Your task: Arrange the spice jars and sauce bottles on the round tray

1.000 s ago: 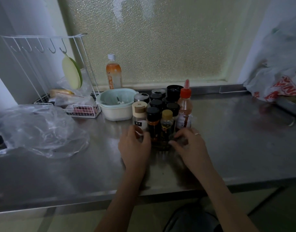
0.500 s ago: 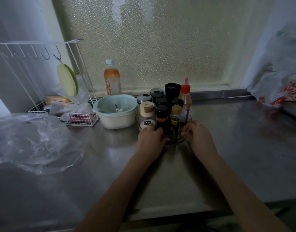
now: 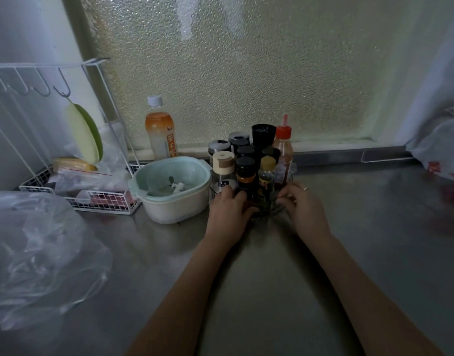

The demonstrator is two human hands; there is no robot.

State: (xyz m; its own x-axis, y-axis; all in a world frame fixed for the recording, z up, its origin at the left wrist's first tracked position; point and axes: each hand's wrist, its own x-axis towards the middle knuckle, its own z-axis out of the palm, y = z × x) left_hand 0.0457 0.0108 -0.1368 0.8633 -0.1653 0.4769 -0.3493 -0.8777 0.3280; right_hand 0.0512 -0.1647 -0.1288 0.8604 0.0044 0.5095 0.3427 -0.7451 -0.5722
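Note:
Several spice jars and sauce bottles stand packed together on a clear round tray (image 3: pixel 264 214) near the frosted window. Among them are a beige-capped salt jar (image 3: pixel 222 168), a black-capped jar (image 3: pixel 245 170), a yellow-capped bottle (image 3: pixel 266 176) and a red-capped sauce bottle (image 3: pixel 283 150). My left hand (image 3: pixel 228 211) grips the tray's front left rim. My right hand (image 3: pixel 301 206), with a ring on it, grips the front right rim. The tray's base is mostly hidden by my hands and the jars.
A mint and white colander bowl (image 3: pixel 172 188) sits just left of the tray. Behind it stand an orange drink bottle (image 3: pixel 160 132) and a white wire rack (image 3: pixel 66 150). A crumpled clear plastic bag (image 3: pixel 35 253) lies at left, another bag (image 3: pixel 444 140) at right.
Both hands have pushed the loaded tray away from me toward the window, next to the colander bowl. The view has moved closer to the counter.

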